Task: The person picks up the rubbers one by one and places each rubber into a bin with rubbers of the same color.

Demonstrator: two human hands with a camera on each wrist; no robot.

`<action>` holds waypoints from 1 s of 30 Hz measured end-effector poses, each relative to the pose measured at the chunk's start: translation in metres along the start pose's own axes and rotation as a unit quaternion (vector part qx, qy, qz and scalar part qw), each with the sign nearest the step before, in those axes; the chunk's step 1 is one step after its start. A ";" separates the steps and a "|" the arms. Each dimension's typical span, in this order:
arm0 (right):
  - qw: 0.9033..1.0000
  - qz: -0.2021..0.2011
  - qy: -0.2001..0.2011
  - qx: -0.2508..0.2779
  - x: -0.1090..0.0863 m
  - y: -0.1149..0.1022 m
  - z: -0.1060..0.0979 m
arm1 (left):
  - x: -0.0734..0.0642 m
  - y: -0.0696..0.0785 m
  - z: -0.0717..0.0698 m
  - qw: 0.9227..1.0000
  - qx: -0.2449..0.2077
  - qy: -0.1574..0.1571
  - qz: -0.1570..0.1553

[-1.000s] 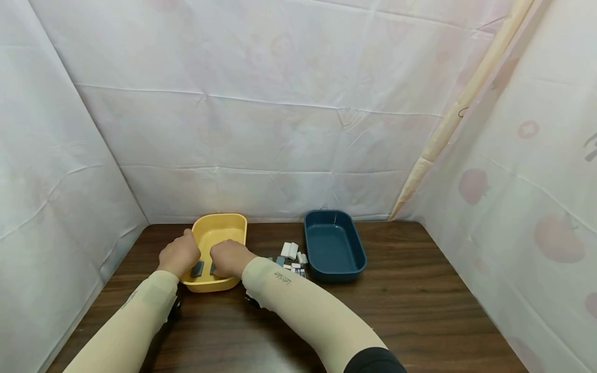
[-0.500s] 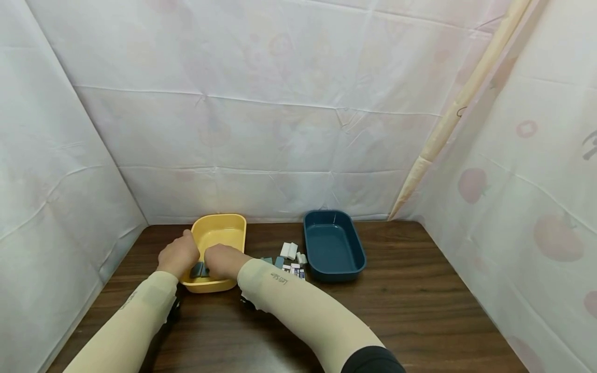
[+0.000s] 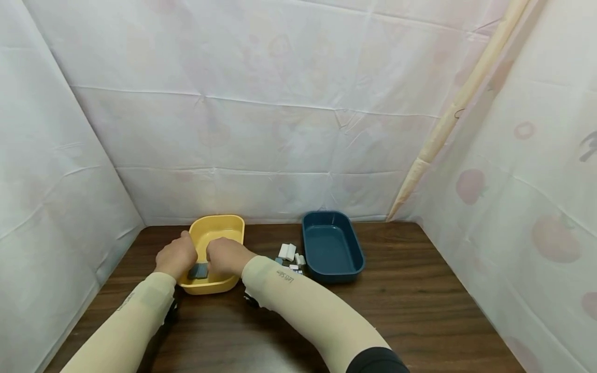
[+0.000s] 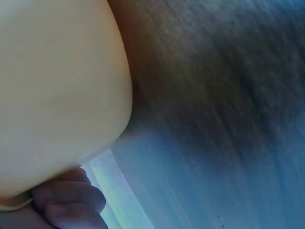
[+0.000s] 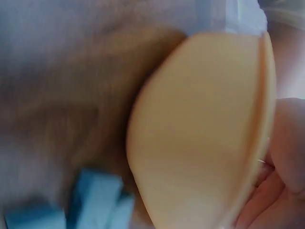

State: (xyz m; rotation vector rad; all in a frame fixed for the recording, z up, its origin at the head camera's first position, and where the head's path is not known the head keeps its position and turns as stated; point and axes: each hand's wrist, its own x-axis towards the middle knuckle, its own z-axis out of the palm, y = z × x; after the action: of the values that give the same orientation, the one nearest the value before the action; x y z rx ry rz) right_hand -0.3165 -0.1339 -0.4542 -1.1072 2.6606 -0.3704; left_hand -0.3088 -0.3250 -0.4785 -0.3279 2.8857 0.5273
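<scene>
A: Where are the grey-green blocks [image 3: 198,271]?
B: On the floor of the yellow tray [image 3: 221,223], at its near end, in the gap between the two hands.

A: How does the left hand [image 3: 176,256] sit?
B: At the tray's left rim, just beside the blocks. In the left wrist view its fingers [image 4: 76,195] curl at the edge of the tray wall, gripping it.

A: And the right hand [image 3: 228,256]?
B: Over the tray's right side, knuckles up, close to the blocks on their right. The head view hides its fingertips, and the right wrist view shows only part of the hand beyond the rim. I can't tell whether it pinches anything or its fingers are pressed together.

A: Anything near the tray?
B: White blocks [image 3: 287,252] lie on the dark wooden table [image 3: 420,311], between the yellow tray and a blue tray [image 3: 332,248]. The right wrist view shows blurred blue-green blocks [image 5: 97,200] outside the yellow wall.
</scene>
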 end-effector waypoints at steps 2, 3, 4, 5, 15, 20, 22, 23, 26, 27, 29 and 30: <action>1.000 -0.005 0.017 -0.013 -0.002 0.005 -0.011 | 0.000 -0.002 0.000 1.000 0.003 0.002 -0.004; 1.000 -0.006 0.023 -0.017 -0.004 0.007 -0.017 | 0.000 -0.002 0.000 1.000 0.005 0.003 -0.004; 0.999 -0.006 0.029 -0.023 -0.005 0.010 -0.023 | 0.001 -0.003 -0.001 1.000 0.007 0.003 -0.003; 0.999 -0.005 0.037 -0.028 -0.007 0.014 -0.030 | 0.001 -0.004 -0.001 1.000 0.009 0.004 -0.002; 0.999 0.036 0.005 -0.037 -0.032 0.063 -0.069 | 0.000 -0.006 -0.005 1.000 0.013 -0.002 0.007; 0.997 0.037 -0.050 -0.042 -0.040 0.086 -0.060 | -0.001 -0.008 -0.004 1.000 0.013 -0.002 0.009; 0.997 0.043 -0.062 -0.035 -0.043 0.091 -0.055 | -0.001 -0.009 -0.004 1.000 0.014 0.000 0.009; 0.996 0.048 -0.067 -0.030 -0.044 0.093 -0.053 | -0.002 -0.009 -0.004 1.000 0.014 0.000 0.009; 0.995 0.055 -0.076 -0.023 -0.047 0.096 -0.048 | -0.003 -0.009 -0.005 1.000 0.013 0.003 0.009; 0.995 0.056 -0.080 -0.022 -0.048 0.097 -0.047 | -0.003 -0.008 -0.006 1.000 0.013 0.004 0.009; 0.994 0.055 -0.093 -0.021 -0.049 0.099 -0.044 | -0.004 -0.008 -0.006 1.000 0.011 0.004 0.009; 0.994 0.051 -0.098 -0.024 -0.049 0.099 -0.042 | -0.004 -0.008 -0.005 1.000 0.011 0.004 0.010</action>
State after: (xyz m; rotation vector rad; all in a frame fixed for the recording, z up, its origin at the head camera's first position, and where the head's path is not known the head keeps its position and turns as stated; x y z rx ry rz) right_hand -0.3616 -0.0254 -0.4409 -0.9627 2.5509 -0.1692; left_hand -0.3035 -0.3335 -0.4754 -0.3001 2.9026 0.4980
